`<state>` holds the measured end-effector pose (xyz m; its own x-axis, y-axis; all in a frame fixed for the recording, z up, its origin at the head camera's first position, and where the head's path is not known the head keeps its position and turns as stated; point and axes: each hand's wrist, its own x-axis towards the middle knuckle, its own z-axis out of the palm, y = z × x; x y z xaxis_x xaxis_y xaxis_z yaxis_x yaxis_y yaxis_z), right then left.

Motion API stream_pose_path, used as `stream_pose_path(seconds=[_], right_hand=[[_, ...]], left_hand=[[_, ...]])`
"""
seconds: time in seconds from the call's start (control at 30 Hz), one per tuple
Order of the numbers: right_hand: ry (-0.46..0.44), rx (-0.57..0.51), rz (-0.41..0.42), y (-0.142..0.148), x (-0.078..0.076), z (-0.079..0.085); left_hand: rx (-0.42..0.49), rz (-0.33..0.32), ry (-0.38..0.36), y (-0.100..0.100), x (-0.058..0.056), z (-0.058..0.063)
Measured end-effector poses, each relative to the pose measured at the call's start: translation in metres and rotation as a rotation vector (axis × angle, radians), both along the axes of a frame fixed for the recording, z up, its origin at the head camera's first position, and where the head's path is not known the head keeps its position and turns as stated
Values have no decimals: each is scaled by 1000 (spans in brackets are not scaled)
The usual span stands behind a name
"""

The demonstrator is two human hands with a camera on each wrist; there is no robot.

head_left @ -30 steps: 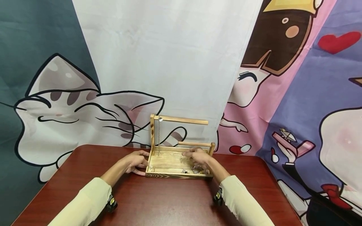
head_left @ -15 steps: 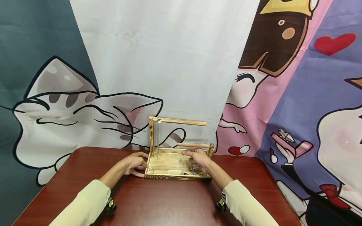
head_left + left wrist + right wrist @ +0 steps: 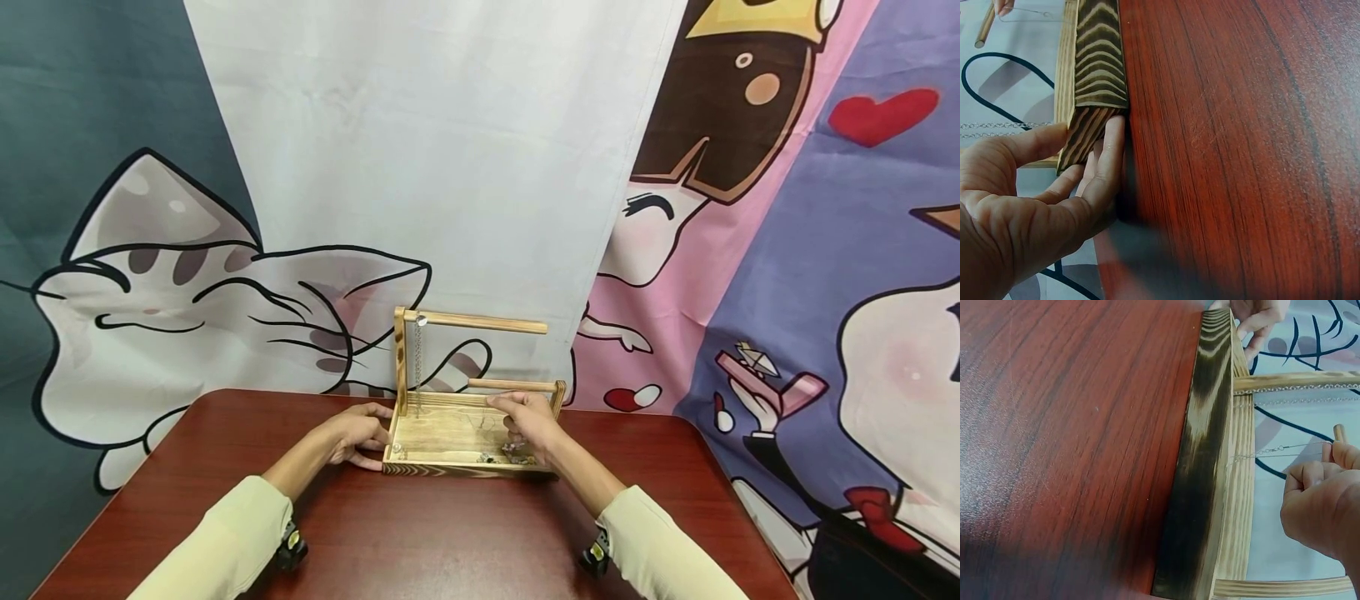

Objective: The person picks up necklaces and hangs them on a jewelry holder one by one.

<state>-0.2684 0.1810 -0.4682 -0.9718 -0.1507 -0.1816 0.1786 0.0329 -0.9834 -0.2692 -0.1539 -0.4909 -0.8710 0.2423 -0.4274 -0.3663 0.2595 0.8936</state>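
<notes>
A wooden jewelry stand point(image 3: 465, 470), with a shallow tray at its base, stands on the table. My left hand point(image 3: 354, 435) grips the tray's left end, thumb on the upper edge and fingers low against the side in the left wrist view. Over the tray's right part, my right hand point(image 3: 531, 423) pinches a thin necklace point(image 3: 1275, 450) between thumb and fingertips. From there its fine strands stretch toward the tray in the right wrist view. A silvery chain point(image 3: 419, 362) hangs from the left end of the upper bar point(image 3: 480, 322).
A lower, shorter bar point(image 3: 517, 385) rises at the stand's right. Small jewelry pieces point(image 3: 516, 454) lie in the tray's front right, and a small clear piece point(image 3: 397, 450) sits in its left corner. The red-brown table point(image 3: 420, 533) meets a printed cloth backdrop point(image 3: 450, 167).
My right forearm has shifted a little to the right and nearer. The pinched necklace, blurred before, shows as fine strands over the tray. My left hand keeps its hold.
</notes>
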Motion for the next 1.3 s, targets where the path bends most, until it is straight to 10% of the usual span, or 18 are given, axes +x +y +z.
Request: stream_pose_path(seconds=[1.3], right_hand=[[157,-205,66,1,5,75]], left_hand=[[0,3,-10,0,0,2]])
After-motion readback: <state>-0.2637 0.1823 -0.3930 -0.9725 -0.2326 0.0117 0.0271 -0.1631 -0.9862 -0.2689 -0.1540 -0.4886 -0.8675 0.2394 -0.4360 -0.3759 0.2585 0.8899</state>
